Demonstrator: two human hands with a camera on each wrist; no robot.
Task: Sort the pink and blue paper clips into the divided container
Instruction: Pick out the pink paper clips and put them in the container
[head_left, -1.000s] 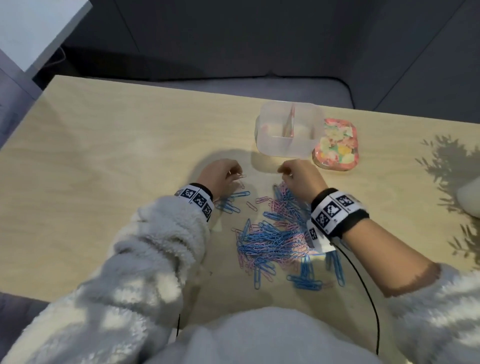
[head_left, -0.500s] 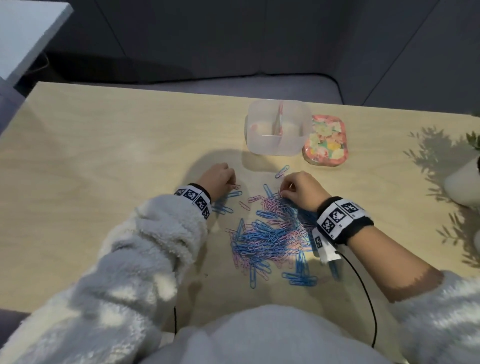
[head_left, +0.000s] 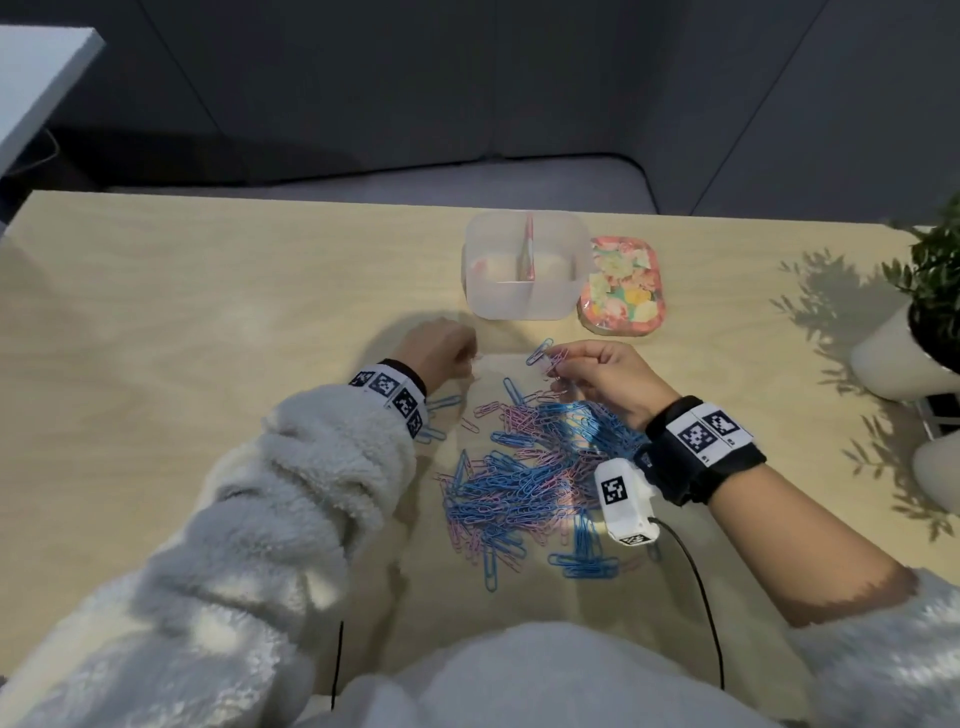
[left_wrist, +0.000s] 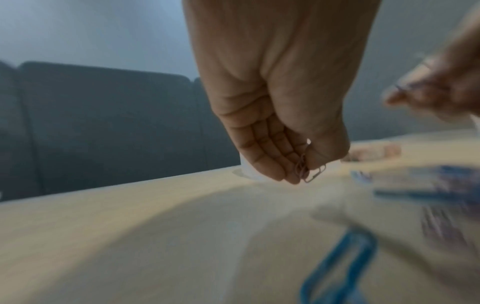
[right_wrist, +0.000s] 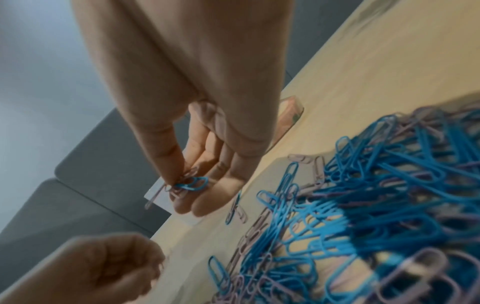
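Observation:
A tangled pile of pink and blue paper clips (head_left: 530, 478) lies on the wooden table in front of me. My right hand (head_left: 597, 374) is raised over the pile's far edge and pinches a small bunch of pink clips with a blue one (right_wrist: 187, 185). My left hand (head_left: 441, 353) hovers to the left with fingers curled, pinching a few pink clips (left_wrist: 303, 170). The clear divided container (head_left: 524, 265) stands beyond both hands; I cannot make out any clips in its compartments.
A floral lid (head_left: 623, 286) lies right of the container. A potted plant in a white pot (head_left: 914, 332) stands at the table's right edge. A few loose blue clips (head_left: 441, 405) lie by my left wrist. A grey sofa runs behind the table.
My right hand has lifted off the pile with a bunch of clips pinched in its fingers. My left hand has stayed about where it was, still curled.

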